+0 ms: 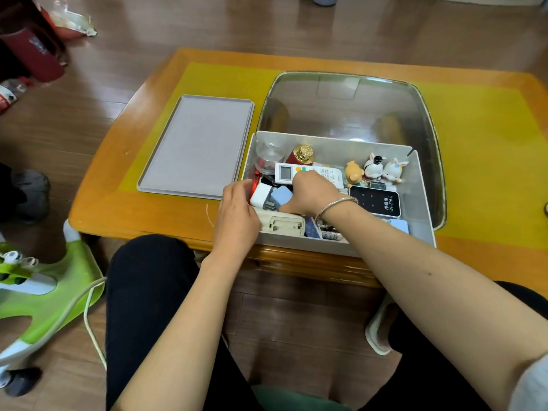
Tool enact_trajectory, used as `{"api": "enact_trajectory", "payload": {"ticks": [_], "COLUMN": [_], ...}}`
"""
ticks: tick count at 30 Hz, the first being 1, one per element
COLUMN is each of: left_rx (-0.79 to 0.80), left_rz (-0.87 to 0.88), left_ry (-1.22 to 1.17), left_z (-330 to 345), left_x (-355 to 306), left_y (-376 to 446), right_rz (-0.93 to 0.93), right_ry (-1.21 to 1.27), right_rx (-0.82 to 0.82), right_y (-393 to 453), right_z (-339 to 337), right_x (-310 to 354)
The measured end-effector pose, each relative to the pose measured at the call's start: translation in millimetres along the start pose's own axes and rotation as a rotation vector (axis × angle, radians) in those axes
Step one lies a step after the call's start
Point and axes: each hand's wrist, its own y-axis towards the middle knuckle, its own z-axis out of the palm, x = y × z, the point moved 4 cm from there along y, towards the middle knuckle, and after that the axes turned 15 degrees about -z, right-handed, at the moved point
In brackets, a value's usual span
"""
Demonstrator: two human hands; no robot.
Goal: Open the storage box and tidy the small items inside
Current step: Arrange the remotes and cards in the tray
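Observation:
The white storage box (416, 185) stands open at the table's front edge, partly on a metal tray (350, 105). Its grey lid (195, 146) lies flat to the left. Inside are a white remote (284, 172), a red bottle with a gold cap (302, 154), a bear figurine (354, 172), two rabbit figurines (384, 169), a black WiFi device (375, 201), a white charger (262, 194), a blue block (281, 195) and a cream remote (281, 223) lying face down. My left hand (237, 209) grips the box's left wall. My right hand (311, 191) reaches in over the remote with curled fingers; what they hold is hidden.
The wooden table (133, 209) has a yellow mat under glass. A green plastic stool (50, 295) with a white cable stands on the floor at the left. Red bags and a bottle lie at the far left. My knees sit under the table's front edge.

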Motion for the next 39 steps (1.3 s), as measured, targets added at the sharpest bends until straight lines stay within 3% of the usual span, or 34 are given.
{"api": "enact_trajectory", "payload": {"ticks": [6,11,15,19,29,39], "left_rx": [-0.024,-0.262,-0.093,0.122,0.333,0.382], "left_rz": [0.034,0.252,0.478,0.541,0.337,0.353], "left_ry": [-0.027,0.104,0.07,0.047,-0.258,-0.242], "left_z": [-3.8,-13.5,1.5,23.1,34.9,41.3], "left_x": [-2.7,-21.3,-51.0,-72.9,-67.1,-64.8], "left_y": [-3.9,-22.6,-31.6,-29.4,-20.3,-17.5], "right_rz": [0.009,-0.026,-0.072,-0.174,-0.202,-0.19], "right_ry": [0.325,0.265,0.065,0.052,0.42,0.569], "right_rx": [-0.016,-0.26,-0.404,-0.47,-0.669,-0.757], "right_y": [-16.1,-46.5,-77.4,-96.3,-114.7,-116.3], "right_z": [-17.9,-44.7,-47.0,-47.6,-26.0,-24.5], "right_x": [-6.5,-11.3,-19.8,-22.3,-29.7,-30.0]}}
